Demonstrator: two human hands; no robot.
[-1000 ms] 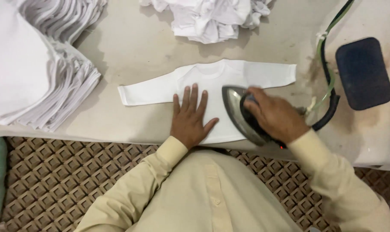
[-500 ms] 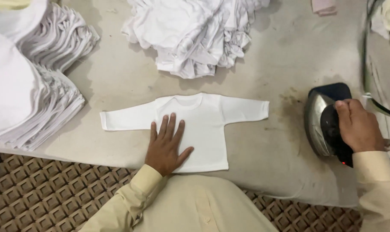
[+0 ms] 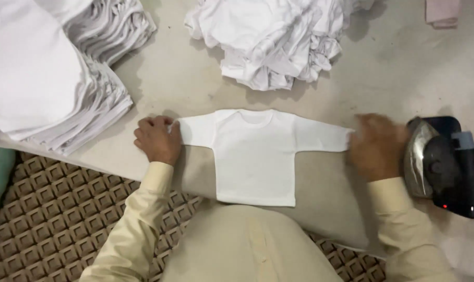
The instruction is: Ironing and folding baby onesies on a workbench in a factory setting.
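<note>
White baby shirt (image 3: 255,156) flat, both hands (image 3: 157,140) (image 3: 375,146) closed on its sleeve ends.

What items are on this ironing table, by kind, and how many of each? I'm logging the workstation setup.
Small white long-sleeved shirt laid flat, left hand and right hand at its cuffs: 1
Neat stack of folded white garments: 1
Loose heap of white garments: 1
Iron on its dark rest: 1
Pink cloth: 1
Total: 5
</note>
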